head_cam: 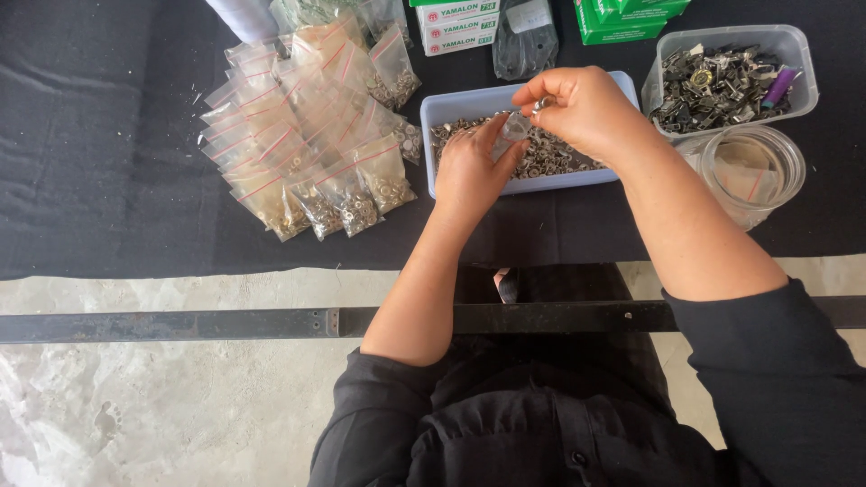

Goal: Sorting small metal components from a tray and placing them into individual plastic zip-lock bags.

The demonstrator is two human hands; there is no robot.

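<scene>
My left hand holds a small clear plastic bag by its lower part, above a pale blue tray full of small metal rings. My right hand pinches a few small metal pieces at the bag's mouth with thumb and fingertips. Both hands hover over the tray's middle. How much is inside the bag is hard to tell.
A pile of small zip bags filled with metal rings lies left of the tray. At right stand a clear tub of dark metal parts and a clear round jar. Green and white boxes sit at the back. A black metal bar crosses below the black-covered table.
</scene>
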